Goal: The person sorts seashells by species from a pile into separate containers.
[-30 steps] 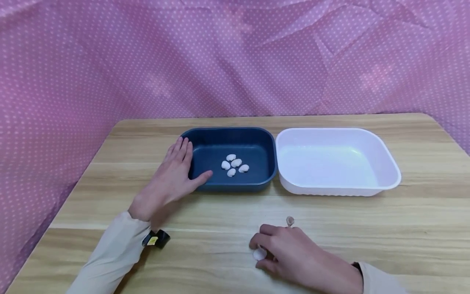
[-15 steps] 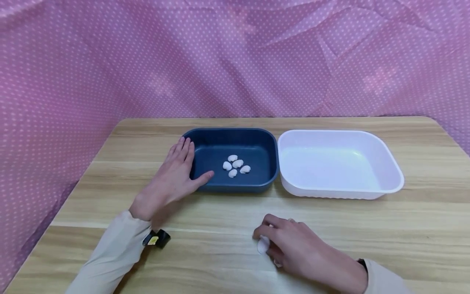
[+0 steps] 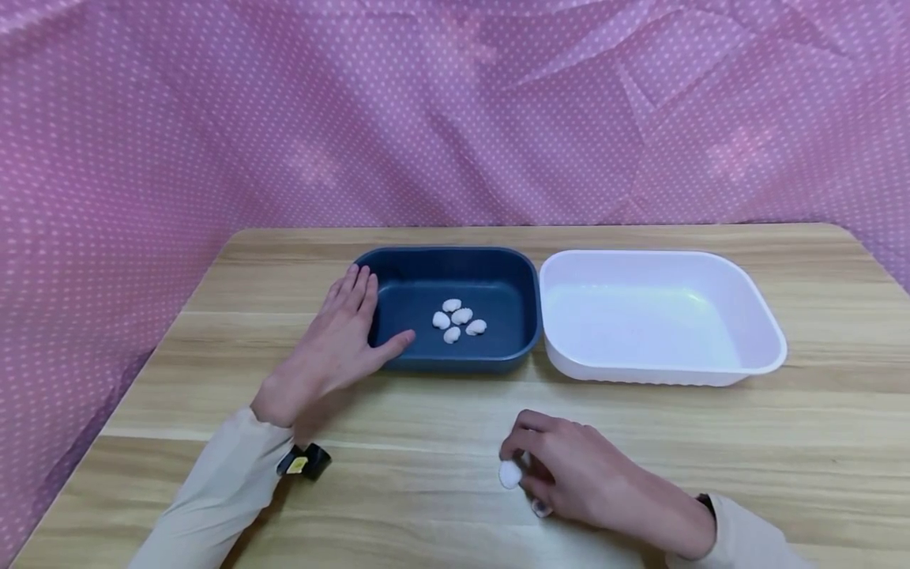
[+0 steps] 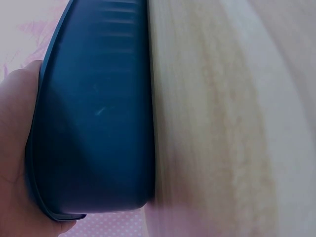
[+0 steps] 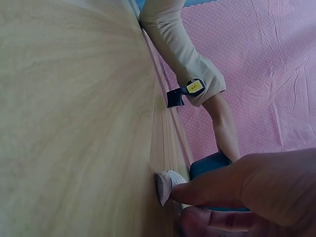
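Observation:
My left hand (image 3: 323, 348) lies with straight fingers over the left end of a dark blue tray (image 3: 398, 365), its thumb across the front rim. In the left wrist view the hand (image 4: 15, 153) rests against the rim of the tray (image 4: 98, 113). Several small white seashells (image 3: 462, 316) are grouped inside that tray. In front of the trays, low over the table, my right hand (image 3: 576, 474) pinches a white seashell (image 3: 509, 474) between thumb and fingers. Another shell (image 3: 541, 507) shows under this hand. The right wrist view has a ribbed shell (image 5: 167, 185) at the thumb tip.
A white tray (image 3: 661, 370) stands right beside the blue one, with no shells visible in it. Both sit on a wooden table (image 3: 398, 474) with a pink dotted cloth (image 3: 455, 118) hanging behind. A black wrist camera (image 3: 304, 462) is on my left wrist.
My right hand has shifted slightly away from me and to the right, with the white shell at its fingertips. A brownish shell seen beyond the knuckles is now hidden. My left hand stays put.

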Tool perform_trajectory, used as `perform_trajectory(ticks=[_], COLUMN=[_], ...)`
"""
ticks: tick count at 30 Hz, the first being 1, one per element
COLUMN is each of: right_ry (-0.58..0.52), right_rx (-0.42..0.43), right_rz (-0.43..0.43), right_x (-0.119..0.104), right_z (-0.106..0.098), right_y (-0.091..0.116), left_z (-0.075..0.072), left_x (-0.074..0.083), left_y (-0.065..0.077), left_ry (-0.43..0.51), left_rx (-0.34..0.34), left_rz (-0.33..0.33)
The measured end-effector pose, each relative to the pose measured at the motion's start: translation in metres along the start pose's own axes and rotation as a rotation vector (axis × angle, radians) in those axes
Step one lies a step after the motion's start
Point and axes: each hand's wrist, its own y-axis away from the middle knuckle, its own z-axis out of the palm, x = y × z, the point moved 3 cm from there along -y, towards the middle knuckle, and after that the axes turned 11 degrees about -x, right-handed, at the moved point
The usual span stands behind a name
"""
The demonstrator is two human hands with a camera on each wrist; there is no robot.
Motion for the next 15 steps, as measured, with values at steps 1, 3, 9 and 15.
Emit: perform_trajectory(ticks=[1, 3, 9, 15], right_ry=[-0.004, -0.007, -0.007, -0.003], right_rx=[-0.002, -0.003, 0.018, 0.089], right_rz=[-0.002, -0.01, -0.007, -0.039], right_x=[0.0, 0.001, 0.002, -0.001], right_z=[0.0, -0.001, -0.007, -0.017], right_y=[0.0, -0.001, -0.001, 0.001], left_z=[0.0, 0.0, 0.0, 0.0], left_x=[0.0, 0.0, 0.001, 0.001], left_y=[0.0, 0.0, 0.001, 0.0], left_ry=[-0.002, -0.005, -0.005, -0.003], left_rx=[0.002, 0.003, 0.009, 0.002], left_rz=[0.001, 0.004, 0.009, 0.008])
